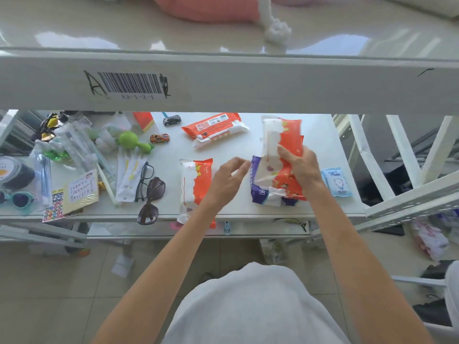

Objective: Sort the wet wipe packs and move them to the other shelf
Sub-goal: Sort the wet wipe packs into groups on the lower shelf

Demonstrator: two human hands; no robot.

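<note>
My right hand (pixel 299 167) grips an orange-and-white wet wipe pack (pixel 280 140), held upright over a purple-and-white pack (pixel 258 189) and another orange pack (pixel 290 187) lying on the white shelf (pixel 273 209). My left hand (pixel 228 180) hovers with fingers apart between that pile and an orange-and-white pack (pixel 193 192) that overhangs the shelf's front edge. A further orange pack (pixel 214 129) lies at the back. A small light-blue pack (pixel 336 182) lies to the right of my right hand.
The shelf's left half holds sunglasses (pixel 150 197), black glasses (pixel 144 180), a green toy (pixel 131 141), toy cars (pixel 159 138), bagged toothbrushes and sticker sheets (pixel 56 204). An upper shelf beam with a barcode label (pixel 131 85) crosses above. A white rack frame (pixel 397 155) stands to the right.
</note>
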